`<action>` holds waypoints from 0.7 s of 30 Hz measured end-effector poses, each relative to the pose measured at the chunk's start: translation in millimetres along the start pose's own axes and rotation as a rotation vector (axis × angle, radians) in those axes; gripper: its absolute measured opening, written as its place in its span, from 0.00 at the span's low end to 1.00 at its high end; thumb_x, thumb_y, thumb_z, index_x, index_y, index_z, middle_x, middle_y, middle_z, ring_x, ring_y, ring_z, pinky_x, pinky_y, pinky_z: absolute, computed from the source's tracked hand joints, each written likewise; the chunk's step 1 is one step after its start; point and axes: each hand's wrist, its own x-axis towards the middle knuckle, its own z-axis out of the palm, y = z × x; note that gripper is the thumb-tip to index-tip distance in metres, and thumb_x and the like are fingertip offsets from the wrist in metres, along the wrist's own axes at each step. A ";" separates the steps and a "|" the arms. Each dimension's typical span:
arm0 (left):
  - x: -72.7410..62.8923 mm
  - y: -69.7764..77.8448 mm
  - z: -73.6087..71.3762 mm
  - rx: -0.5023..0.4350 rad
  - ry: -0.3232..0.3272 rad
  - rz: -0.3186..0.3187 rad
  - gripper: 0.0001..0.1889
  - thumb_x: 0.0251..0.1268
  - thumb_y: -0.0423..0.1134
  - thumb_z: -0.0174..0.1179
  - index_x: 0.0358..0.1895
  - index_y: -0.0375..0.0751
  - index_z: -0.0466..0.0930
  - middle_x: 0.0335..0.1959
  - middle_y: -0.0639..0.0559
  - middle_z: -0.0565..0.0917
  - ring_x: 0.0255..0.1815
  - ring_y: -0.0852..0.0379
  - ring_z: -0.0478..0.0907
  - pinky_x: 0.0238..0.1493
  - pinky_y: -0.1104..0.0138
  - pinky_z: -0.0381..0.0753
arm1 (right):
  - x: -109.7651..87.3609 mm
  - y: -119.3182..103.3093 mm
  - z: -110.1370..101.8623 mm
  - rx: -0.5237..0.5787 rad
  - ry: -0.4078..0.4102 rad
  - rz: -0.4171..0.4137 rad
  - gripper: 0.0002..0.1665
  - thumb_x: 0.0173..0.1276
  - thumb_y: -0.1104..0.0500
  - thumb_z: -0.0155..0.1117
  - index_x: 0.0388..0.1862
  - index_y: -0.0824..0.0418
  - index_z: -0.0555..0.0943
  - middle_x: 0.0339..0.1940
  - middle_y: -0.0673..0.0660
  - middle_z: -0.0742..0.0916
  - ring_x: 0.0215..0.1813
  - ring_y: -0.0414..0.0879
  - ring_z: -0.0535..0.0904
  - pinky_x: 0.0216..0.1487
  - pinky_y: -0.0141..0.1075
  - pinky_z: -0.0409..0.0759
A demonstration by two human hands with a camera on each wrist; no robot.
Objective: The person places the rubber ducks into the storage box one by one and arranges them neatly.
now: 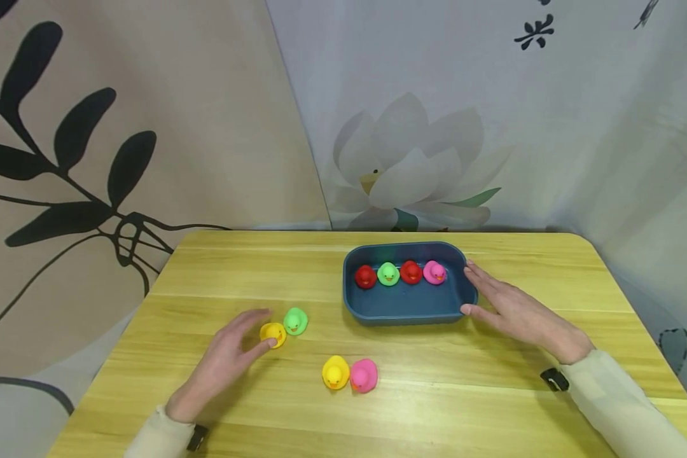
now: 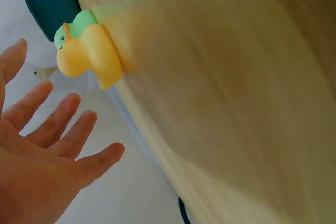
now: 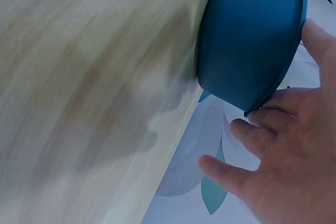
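Note:
A yellow rubber duck sits between the spread thumb and fingers of my left hand, touching or nearly touching a green rubber duck. In the left wrist view, the fingers are extended and apart from the yellow duck. My right hand rests against the right end of a dark blue tray, its fingers mostly straight at the rim. Inside the tray stands a row of ducks: red, green, red and pink.
Nearer the front of the wooden table, another yellow duck and a pink duck stand side by side. Behind the table's back edge hangs a printed cloth with leaves and a flower.

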 end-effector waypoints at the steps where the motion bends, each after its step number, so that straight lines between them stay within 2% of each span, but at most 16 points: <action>1: -0.1 -0.4 0.8 0.007 -0.002 -0.004 0.29 0.65 0.42 0.72 0.67 0.34 0.77 0.67 0.37 0.78 0.68 0.34 0.74 0.66 0.37 0.72 | -0.3 0.0 0.3 0.000 0.001 0.000 0.53 0.79 0.32 0.52 0.85 0.66 0.53 0.86 0.64 0.54 0.81 0.67 0.58 0.76 0.62 0.61; 11: -0.1 -4.3 7.2 0.010 0.012 0.022 0.20 0.59 0.36 0.76 0.55 0.39 0.86 0.57 0.42 0.84 0.57 0.40 0.82 0.56 0.42 0.82 | -2.8 -1.2 2.8 0.009 0.002 0.008 0.52 0.79 0.33 0.53 0.85 0.64 0.52 0.86 0.63 0.54 0.81 0.66 0.58 0.76 0.62 0.61; 21: 1.9 -1.6 9.5 0.032 0.051 0.066 0.17 0.52 0.30 0.78 0.47 0.41 0.89 0.47 0.48 0.88 0.47 0.48 0.86 0.49 0.50 0.87 | -4.0 -2.3 2.9 0.009 0.000 0.011 0.52 0.79 0.32 0.52 0.85 0.64 0.52 0.86 0.64 0.53 0.81 0.66 0.57 0.76 0.61 0.61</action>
